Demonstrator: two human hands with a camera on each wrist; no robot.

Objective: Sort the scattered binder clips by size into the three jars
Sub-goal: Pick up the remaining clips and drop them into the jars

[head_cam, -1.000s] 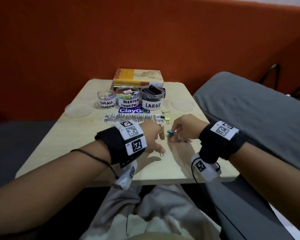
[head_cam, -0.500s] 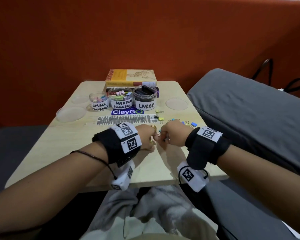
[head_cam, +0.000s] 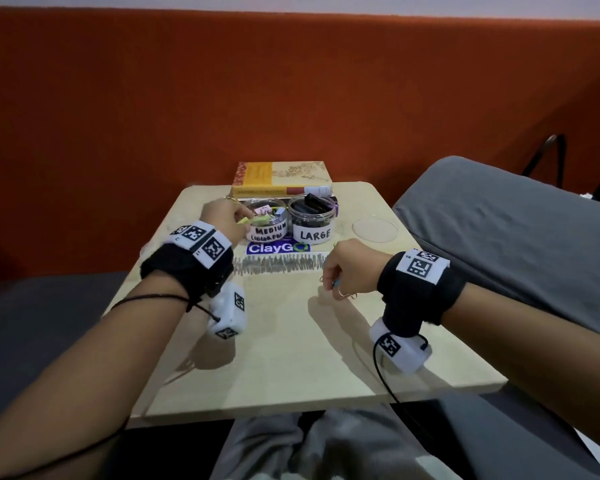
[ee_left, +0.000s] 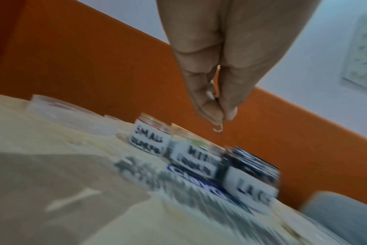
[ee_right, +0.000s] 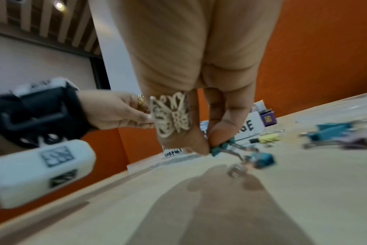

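Three labelled jars stand at the table's far side: the small jar (ee_left: pixel 149 140), the medium jar (head_cam: pixel 267 225) and the large jar (head_cam: pixel 313 220). My left hand (head_cam: pixel 245 216) hovers at the medium jar's left rim and hides the small jar in the head view. It pinches a small binder clip (ee_left: pixel 217 128), of which only the wire loop shows. My right hand (head_cam: pixel 331 284) is just above mid-table and pinches a teal binder clip (ee_right: pixel 218 147). A second teal clip (ee_right: pixel 262 159) hangs by its wire from the first. Loose teal (ee_right: pixel 329 131), purple (ee_right: pixel 354 142) and yellow clips (ee_right: pixel 268 138) lie beyond it.
A book (head_cam: pixel 281 178) lies behind the jars. A clear lid (head_cam: pixel 374 229) sits to the right of the large jar and a blue sticker (head_cam: pixel 278 247) in front of the jars. A grey cushion (head_cam: pixel 499 230) borders the table's right side.
My left hand has left the middle of the table and moved forward to the jars with a clip. My right hand stayed near mid-table and now holds the teal clip off the surface.
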